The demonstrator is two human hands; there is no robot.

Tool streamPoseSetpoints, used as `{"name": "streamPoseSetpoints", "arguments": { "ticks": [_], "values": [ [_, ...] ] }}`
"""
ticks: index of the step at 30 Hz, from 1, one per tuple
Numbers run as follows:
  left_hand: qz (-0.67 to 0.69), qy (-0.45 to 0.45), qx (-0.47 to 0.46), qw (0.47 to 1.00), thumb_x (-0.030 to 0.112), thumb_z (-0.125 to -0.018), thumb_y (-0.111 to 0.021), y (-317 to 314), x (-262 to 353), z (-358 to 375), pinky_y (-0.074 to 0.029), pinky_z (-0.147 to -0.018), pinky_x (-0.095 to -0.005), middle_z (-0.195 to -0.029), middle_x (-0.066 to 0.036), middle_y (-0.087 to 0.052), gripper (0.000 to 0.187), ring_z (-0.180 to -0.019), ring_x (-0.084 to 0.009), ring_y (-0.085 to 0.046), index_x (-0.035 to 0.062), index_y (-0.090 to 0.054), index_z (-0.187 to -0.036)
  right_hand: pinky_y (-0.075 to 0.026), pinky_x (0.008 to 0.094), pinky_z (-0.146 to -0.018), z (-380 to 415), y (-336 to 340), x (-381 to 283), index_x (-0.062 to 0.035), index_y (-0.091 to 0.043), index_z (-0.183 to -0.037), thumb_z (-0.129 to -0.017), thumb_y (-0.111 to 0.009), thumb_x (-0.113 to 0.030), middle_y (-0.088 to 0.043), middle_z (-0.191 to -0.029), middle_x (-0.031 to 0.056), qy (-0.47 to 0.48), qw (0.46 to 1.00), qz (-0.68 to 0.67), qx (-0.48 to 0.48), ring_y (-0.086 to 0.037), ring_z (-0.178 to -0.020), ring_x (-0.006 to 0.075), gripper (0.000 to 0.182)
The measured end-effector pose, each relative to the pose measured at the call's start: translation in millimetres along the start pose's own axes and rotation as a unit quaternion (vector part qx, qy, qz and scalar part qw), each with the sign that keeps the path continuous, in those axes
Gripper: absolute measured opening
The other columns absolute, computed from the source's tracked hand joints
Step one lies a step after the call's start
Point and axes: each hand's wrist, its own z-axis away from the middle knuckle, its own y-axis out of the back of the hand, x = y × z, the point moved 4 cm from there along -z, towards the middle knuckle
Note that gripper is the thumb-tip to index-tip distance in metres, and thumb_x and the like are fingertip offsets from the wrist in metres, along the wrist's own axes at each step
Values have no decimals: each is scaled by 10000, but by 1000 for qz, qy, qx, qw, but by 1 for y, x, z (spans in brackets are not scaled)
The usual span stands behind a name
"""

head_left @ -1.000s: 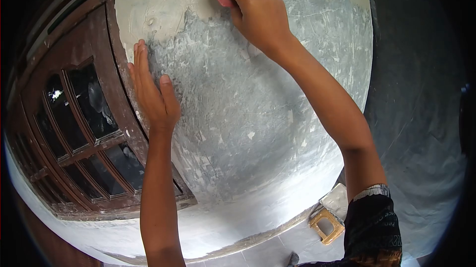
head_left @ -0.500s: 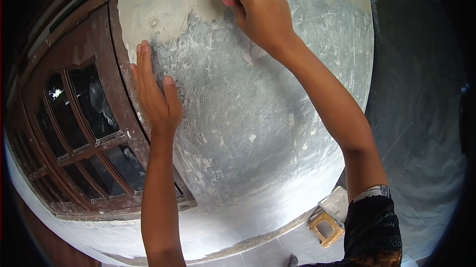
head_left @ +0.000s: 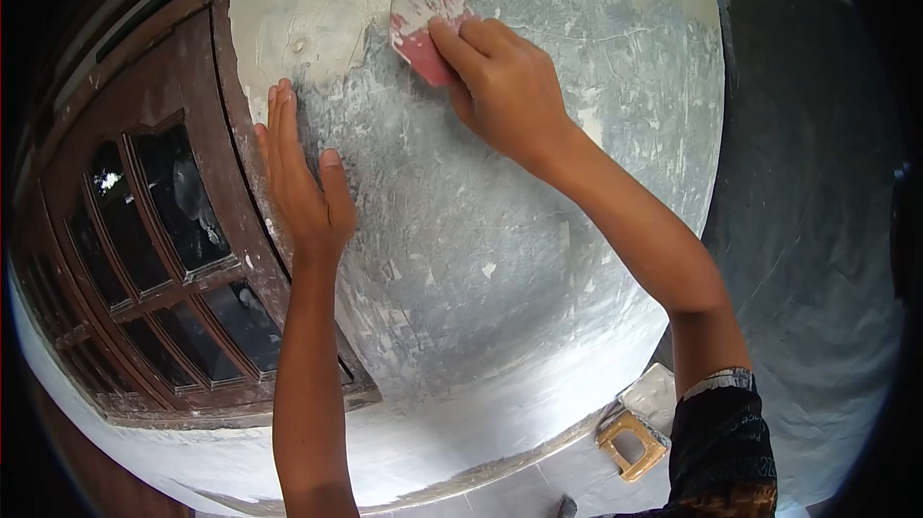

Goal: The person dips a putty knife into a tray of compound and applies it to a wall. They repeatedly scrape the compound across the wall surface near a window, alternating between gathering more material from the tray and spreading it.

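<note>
My right hand [head_left: 510, 86] grips a red plastic putty scraper [head_left: 428, 49] whose upper part is smeared with white. The scraper lies against the wall [head_left: 481, 259], around the line where the cream upper coat gives way to patchy grey. My left hand [head_left: 306, 172] rests flat on the wall near the window frame, fingers stretched upward and thumb apart, holding nothing. White flecks and scratches cover the grey surface between both arms.
A brown wooden window [head_left: 163, 259] with dark glass panes stands at the left. Down on the tiled floor are a yellowish stool [head_left: 635, 446] and a pale container [head_left: 652, 398]. A dark sheet [head_left: 808, 230] hangs at the right.
My right hand has moved down the wall with the putty scraper, from the cream area to the edge of the grey. The left hand has hardly moved.
</note>
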Motion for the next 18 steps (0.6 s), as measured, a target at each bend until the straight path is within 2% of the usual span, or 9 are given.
{"name": "streamPoseSetpoints", "arguments": {
  "ticks": [3, 5, 6, 8, 11, 14, 16, 18],
  "values": [
    [-9, -1, 2, 1000, 230, -1026, -347, -2, -1, 1, -118, -1233, -551, -1543, -247, -427, 570, -1471, -390, -361, -73, -358, -1509, -555, 393, -653, -39, -21, 44, -11, -648, -979, -732, -659, -4, -632, -834, 90, 6, 998, 54, 39, -657, -829, 272, 248],
    [-14, 1, 0, 1000, 225, -1024, -348, -2, -2, 2, -119, -1232, -551, -1543, -247, -427, 569, -1472, -390, -360, -73, -359, -1508, -560, 400, -691, -45, -39, 60, -39, -656, -1117, -725, -721, -7, -633, -895, 75, -5, 996, 86, -15, -657, -837, 286, 399],
    [-18, 3, -1, 1000, 221, -1021, -349, -2, -2, 2, -120, -1232, -550, -1543, -247, -426, 568, -1472, -390, -359, -73, -360, -1508, -560, 400, -691, -40, -41, 57, -39, -656, -1117, -725, -721, -7, -633, -895, 75, -6, 996, 85, -13, -657, -837, 286, 399],
    [-16, 3, 0, 1000, 225, -1023, -348, -1, -1, 1, -121, -1231, -551, -1543, -248, -426, 569, -1473, -390, -359, -74, -361, -1507, -562, 367, -655, -17, -43, 39, 10, -650, -972, -767, -638, -38, -653, -849, 94, 32, 996, 85, -7, -666, -842, 260, 211],
    [-10, 2, 1, 1000, 238, -1027, -348, -1, -1, 1, -124, -1229, -552, -1544, -248, -427, 572, -1473, -393, -359, -75, -361, -1506, -562, 336, -652, 35, -24, -13, 34, -657, -1090, -775, -630, -33, -616, -895, 78, 5, 995, 45, -91, -656, -866, 234, 323],
    [-9, -2, 1, 1000, 255, -1032, -349, -1, 0, 1, -125, -1227, -556, -1544, -248, -428, 579, -1471, -395, -360, -77, -359, -1506, -553, 363, -645, 39, -7, -36, 12, -661, -1068, -748, -661, -30, -598, -881, 71, 13, 997, -48, -56, -651, -851, 242, 323],
    [-10, -2, -2, 1000, 263, -1033, -349, -2, 0, 0, -126, -1226, -558, -1544, -248, -428, 584, -1471, -396, -361, -78, -357, -1507, -548, 385, -636, 7, -6, -17, -4, -663, -1046, -733, -675, -24, -610, -856, 75, 9, 1000, -17, -1, -654, -822, 258, 314],
    [-10, 2, -1, 1000, 260, -1029, -354, -2, -1, 1, -123, -1226, -559, -1545, -247, -428, 587, -1472, -395, -359, -80, -354, -1507, -548, 404, -621, -32, -14, 10, -16, -650, -958, -731, -666, -11, -624, -790, 89, 14, 998, 23, 60, -664, -795, 282, 228]
  ]
}}
